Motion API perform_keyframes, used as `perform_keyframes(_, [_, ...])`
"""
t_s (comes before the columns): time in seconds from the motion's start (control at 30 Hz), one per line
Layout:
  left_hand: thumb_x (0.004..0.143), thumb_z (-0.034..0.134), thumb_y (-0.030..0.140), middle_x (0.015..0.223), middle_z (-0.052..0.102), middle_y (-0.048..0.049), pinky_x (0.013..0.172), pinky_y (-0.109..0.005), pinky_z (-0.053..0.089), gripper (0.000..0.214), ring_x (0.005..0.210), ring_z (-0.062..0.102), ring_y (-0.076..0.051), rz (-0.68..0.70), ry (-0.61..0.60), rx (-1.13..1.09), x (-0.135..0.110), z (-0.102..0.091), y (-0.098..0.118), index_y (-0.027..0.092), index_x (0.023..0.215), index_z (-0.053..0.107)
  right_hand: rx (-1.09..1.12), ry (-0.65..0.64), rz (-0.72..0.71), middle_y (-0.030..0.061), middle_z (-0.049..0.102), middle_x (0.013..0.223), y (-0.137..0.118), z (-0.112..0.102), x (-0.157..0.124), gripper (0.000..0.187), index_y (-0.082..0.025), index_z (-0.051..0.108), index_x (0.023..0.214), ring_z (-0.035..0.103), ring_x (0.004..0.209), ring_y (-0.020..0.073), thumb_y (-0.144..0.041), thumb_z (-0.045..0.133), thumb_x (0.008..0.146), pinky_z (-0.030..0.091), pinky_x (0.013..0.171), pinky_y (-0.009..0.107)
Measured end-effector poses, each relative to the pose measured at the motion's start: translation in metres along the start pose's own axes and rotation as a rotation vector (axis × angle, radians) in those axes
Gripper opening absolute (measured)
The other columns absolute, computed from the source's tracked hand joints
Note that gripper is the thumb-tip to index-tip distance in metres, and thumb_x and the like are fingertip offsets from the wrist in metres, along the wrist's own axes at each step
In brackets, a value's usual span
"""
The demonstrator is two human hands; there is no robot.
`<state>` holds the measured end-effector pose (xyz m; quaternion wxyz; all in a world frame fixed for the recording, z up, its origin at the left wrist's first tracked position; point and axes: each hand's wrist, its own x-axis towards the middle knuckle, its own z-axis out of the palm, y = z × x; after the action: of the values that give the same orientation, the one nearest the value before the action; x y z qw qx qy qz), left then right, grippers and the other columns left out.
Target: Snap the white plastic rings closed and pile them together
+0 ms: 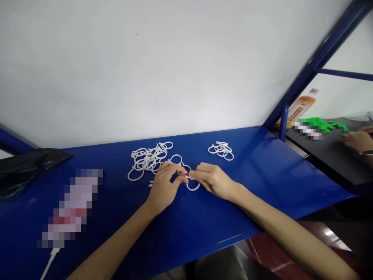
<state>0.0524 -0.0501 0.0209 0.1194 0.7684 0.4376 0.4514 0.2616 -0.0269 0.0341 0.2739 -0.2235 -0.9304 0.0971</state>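
Observation:
Between my two hands is a white plastic ring (193,189), like a curtain ring, its lower loop hanging below the fingertips. My left hand (165,182) pinches it from the left between thumb and forefinger. From the right, my right hand (214,179) grips the same ring with closed fingers. The fingertips nearly meet and hide the ring's top. Just behind them lies another white ring (176,155), partly covered. A tangled pile of white rings (145,158) lies beyond my left hand. Farther right sits a smaller group of white rings (223,149).
All this rests on a blue table (250,163) against a white wall. On the left are a black plastic bag (35,167) and a blurred-out object with a white cable (50,264). A blue frame post (309,66) stands right; past it are a bottle (301,107), green pieces (317,123) and another person's hand (357,140).

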Motion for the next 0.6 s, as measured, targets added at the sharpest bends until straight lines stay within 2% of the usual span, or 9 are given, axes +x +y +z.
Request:
perform_keyframes(0.17, [0.086,0.062,0.011,0.072,0.064,0.0029,0.076,-0.032,0.047,0.018,0.077,0.056,-0.017,0.043,-0.017,0.021,-0.002,0.001,-0.003,0.023,0.073,0.061,-0.023,-0.032,-0.04,0.0075,0.062,0.078,-0.001,0.001,0.001,0.039,-0.012,0.066,0.113,0.052,0.071,0.0177,-0.028,0.031,0.106,0.045,0.066,0.029])
perform_keyframes(0.3, [0.087,0.062,0.015,0.072,0.065,0.0022,0.076,-0.033,0.049,0.016,0.078,0.057,-0.018,0.027,-0.035,0.049,0.001,0.002,-0.006,0.023,0.073,0.061,-0.007,-0.058,0.019,0.0065,0.063,0.079,-0.001,0.005,0.003,0.034,-0.015,0.068,0.105,0.054,0.072,0.0167,-0.028,0.037,0.105,0.046,0.069,0.028])
perform_keyframes(0.43, [0.091,0.059,0.022,0.086,0.07,-0.0003,0.082,-0.036,0.051,0.005,0.088,0.062,-0.019,-0.002,-0.04,0.058,0.002,0.004,-0.008,0.023,0.094,0.063,0.01,0.027,0.173,0.0069,0.064,0.085,0.0,0.01,0.005,0.03,-0.017,0.07,0.099,0.059,0.078,0.0164,-0.03,0.044,0.103,0.049,0.072,0.028])
perform_keyframes(0.5, [0.091,0.06,0.026,0.091,0.071,-0.0009,0.09,-0.039,0.05,0.017,0.096,0.063,-0.02,-0.023,-0.042,0.062,0.001,0.006,-0.008,0.022,0.108,0.06,0.014,0.087,0.261,0.0068,0.065,0.087,0.001,0.011,0.006,0.027,-0.018,0.072,0.099,0.061,0.078,0.0159,-0.029,0.047,0.102,0.05,0.072,0.028])
perform_keyframes(0.6, [0.09,0.061,0.024,0.091,0.071,-0.0009,0.095,-0.042,0.048,0.024,0.101,0.063,-0.022,-0.022,-0.068,0.074,-0.002,0.009,-0.007,0.022,0.114,0.057,0.007,0.155,0.365,0.006,0.065,0.086,0.006,0.011,0.006,0.024,-0.017,0.073,0.1,0.061,0.073,0.0147,-0.027,0.05,0.1,0.05,0.069,0.028])
